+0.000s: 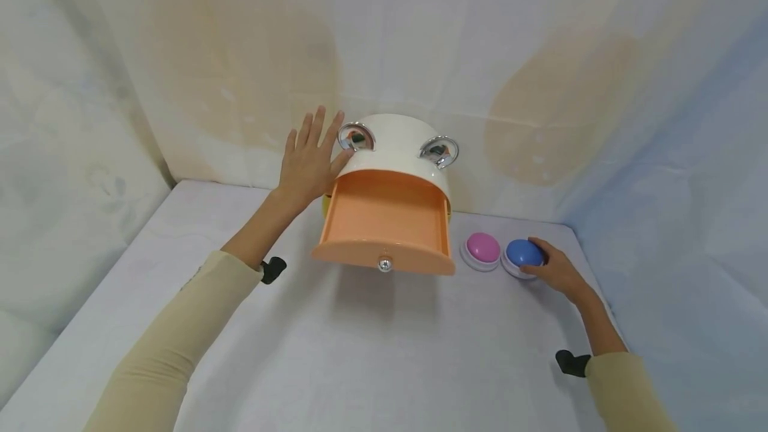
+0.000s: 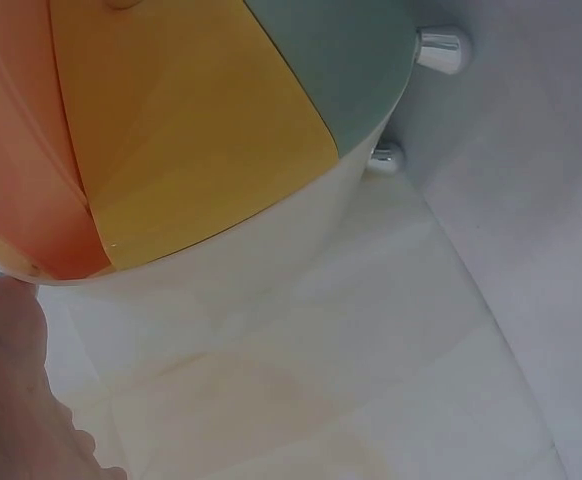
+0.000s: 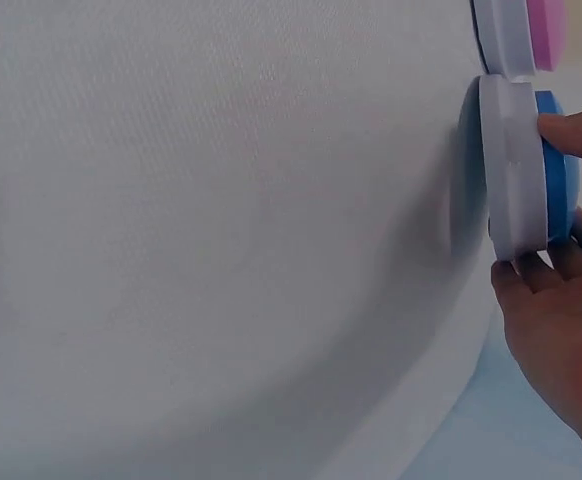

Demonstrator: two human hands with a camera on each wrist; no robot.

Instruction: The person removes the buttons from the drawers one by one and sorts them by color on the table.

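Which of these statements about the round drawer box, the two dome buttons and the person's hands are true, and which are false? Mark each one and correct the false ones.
1. The orange drawer is pulled out of the round white box. True.
2. The right hand grips the pink button. False: its fingers are on the blue button.
3. The left hand rests with straight fingers against the box's side. True.
4. The two buttons lie inside the drawer. False: they sit on the white table, right of the drawer.
5. The drawer front has a small silver knob. True.
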